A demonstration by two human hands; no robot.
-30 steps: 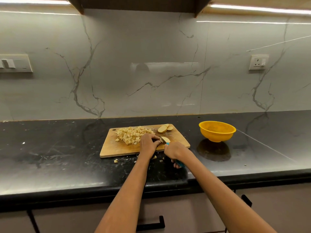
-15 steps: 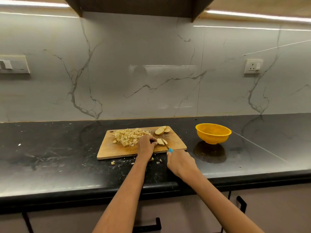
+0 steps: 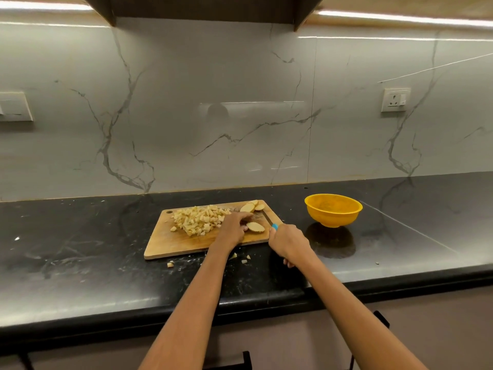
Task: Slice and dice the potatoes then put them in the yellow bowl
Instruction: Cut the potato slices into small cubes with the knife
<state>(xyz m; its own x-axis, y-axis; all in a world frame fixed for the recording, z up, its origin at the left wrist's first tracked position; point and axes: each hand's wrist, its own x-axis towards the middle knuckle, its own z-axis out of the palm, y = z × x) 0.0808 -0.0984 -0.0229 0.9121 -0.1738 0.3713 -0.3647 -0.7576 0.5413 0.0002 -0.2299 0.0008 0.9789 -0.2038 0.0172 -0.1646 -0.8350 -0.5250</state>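
1. A black counter (image 3: 80,263) speckled with pale marks is seen, and a wooden cutting board (image 3: 170,244) is laid on it, with a small hole at its far left corner.
2. A heap of diced potato (image 3: 198,221) is piled on the far left half of the board; the cubes are pale yellow, small and uneven.
3. A few stray potato bits (image 3: 170,264) are scattered on the counter just in front of the board's near edge.
4. The left hand (image 3: 234,228) is rested on the board beside the heap, its fingers curled down against a potato slice (image 3: 255,227); the slice is oval, pale cream on its cut face with a brown skin edge, and lies flat.
5. More potato slices (image 3: 252,206), about 3 overlapping rounds with tan skin rims, are stacked at the board's far right corner.
6. A knife (image 3: 268,220) is held by the right hand (image 3: 289,243), whose fingers are wrapped round the blue handle; the thin blade is laid on the board just right of the slice, pointing away from the person.
7. A yellow bowl (image 3: 333,210) is set upright on the counter, well to the right of the board; potato cannot be made out inside it.
8. A white wall socket (image 3: 394,100) is mounted on the marble backsplash above the bowl.
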